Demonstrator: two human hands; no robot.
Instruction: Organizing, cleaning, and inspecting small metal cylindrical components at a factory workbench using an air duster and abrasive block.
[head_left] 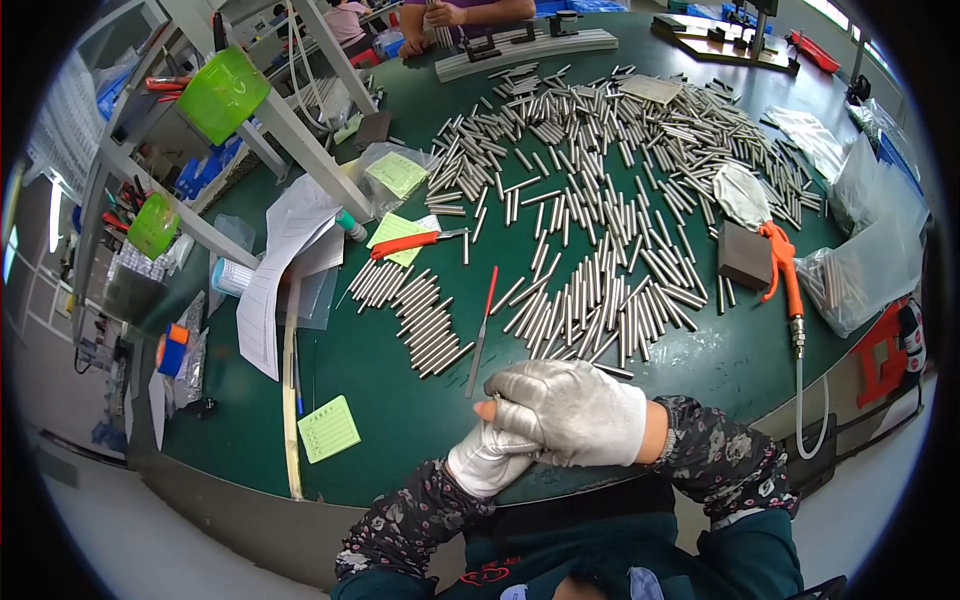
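Both gloved hands are meeting at the near edge of the table (700, 375): the right hand (575, 412) is folding over the left hand (490, 460), with its fingers curled inward; whether either is gripping a rod cannot be told, since the gloves are hiding the space between them. The metal rods (600, 295) are lying loose in a broad spread ahead of the hands, while a neater row of rods (430, 325) is lying to the left. Caution: a sleeve or forearm reaching across could be disturbing this row, causing aligned and loose pieces to mix. Rods are resting without any visible stop, so a knock could be setting them rolling. The red-handled file (482, 335) is lying bare between the two groups and could be snagging a glove during a leftward sweep. The hose (800, 400) of the orange air gun (787, 275) is hanging over the right edge; a catch on it could be dragging the gun into nearby rods. Containers: the clear plastic bag (885, 235) at right is holding short pieces, apparently rods, blurred by the film; the upper green basket (228, 98) and lower green basket (154, 228) are carrying handled tools, some red.
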